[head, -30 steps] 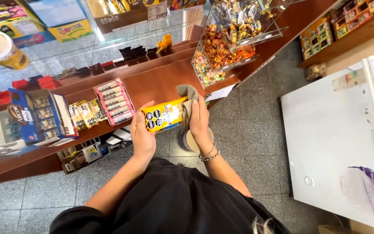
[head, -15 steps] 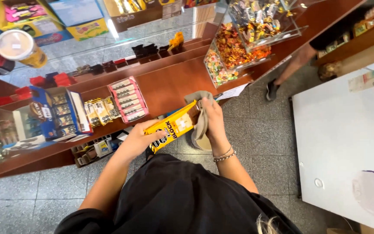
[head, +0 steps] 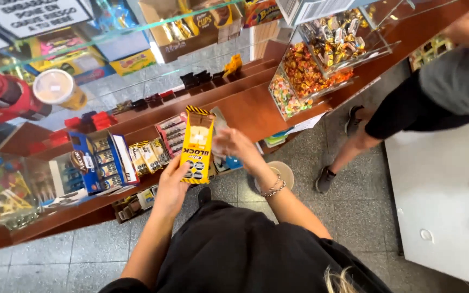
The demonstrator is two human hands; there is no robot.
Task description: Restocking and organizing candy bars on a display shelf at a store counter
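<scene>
Sweet shop: wooden counter [head: 245, 106], candy bins [head: 305, 73]

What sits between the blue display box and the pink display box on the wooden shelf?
In the head view, a row of yellow snack packs stands on the wooden shelf between the blue display box and the pink display box.

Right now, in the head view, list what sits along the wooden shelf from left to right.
Blue display box → yellow-wrapped bars → pink box of bars → yellow box held upright in the left hand → right hand → clear bins of wrapped sweets.
</scene>
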